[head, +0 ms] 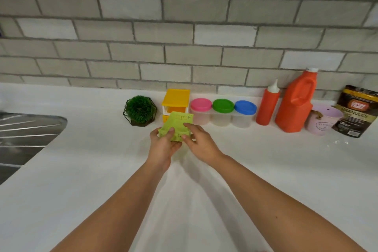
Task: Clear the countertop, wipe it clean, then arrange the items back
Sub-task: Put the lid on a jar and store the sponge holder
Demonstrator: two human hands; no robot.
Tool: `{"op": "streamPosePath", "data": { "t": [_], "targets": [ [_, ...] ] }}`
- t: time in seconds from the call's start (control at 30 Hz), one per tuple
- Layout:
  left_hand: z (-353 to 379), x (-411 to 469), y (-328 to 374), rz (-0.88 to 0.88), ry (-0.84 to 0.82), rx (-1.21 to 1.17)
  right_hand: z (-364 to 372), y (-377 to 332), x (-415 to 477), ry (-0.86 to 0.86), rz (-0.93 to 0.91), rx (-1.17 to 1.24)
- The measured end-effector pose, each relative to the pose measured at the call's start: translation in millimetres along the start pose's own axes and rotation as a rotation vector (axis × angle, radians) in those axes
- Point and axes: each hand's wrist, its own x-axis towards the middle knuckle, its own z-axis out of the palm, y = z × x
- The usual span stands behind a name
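Observation:
A light green perforated cloth (pixel 178 124) is held up above the white countertop (pixel 81 170) by both hands. My left hand (pixel 163 143) pinches its lower left part and my right hand (pixel 199 140) grips its right side. Along the wall stand a small green plant in a hexagonal glass pot (pixel 140 111), a yellow mini drawer box (pixel 176 102), three clear jars with pink (pixel 201 104), green (pixel 223 105) and blue lids (pixel 245 107), a red squeeze bottle (pixel 267 106) and a red jug (pixel 295 104).
A pink cup (pixel 323 118) and a dark granules pouch (pixel 357 111) stand at the far right, with small crumbs on the counter in front of them. A steel sink drainboard (pixel 26 139) lies at the left. Grey brick tiles back the counter.

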Motion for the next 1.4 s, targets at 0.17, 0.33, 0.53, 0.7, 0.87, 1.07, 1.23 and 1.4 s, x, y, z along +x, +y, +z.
{"op": "streamPosePath", "data": {
  "t": [0.17,0.33,0.53,0.7,0.87,1.07,1.23,1.4],
  "targets": [
    [-5,15,9,0.086,0.019,0.032,9,-9,23,0.029,-0.032,0.008],
    [-8,25,15,0.128,0.025,0.071,16,-9,36,0.089,-0.085,0.025],
    [-14,31,12,0.136,0.006,0.095,19,-5,43,0.122,-0.12,-0.013],
    [-15,43,9,0.164,-0.083,0.222,12,0,51,0.145,-0.037,-0.045],
    [-22,53,3,0.19,-0.122,0.341,8,6,53,0.157,-0.006,-0.114],
    [-28,57,-5,0.25,-0.17,0.422,11,17,45,0.222,-0.035,-0.162],
    [-31,64,-6,0.285,-0.166,0.536,8,19,48,0.24,-0.025,-0.2],
    [-32,81,6,0.408,-0.113,0.743,9,20,61,0.246,0.012,-0.154]
  ]
}}
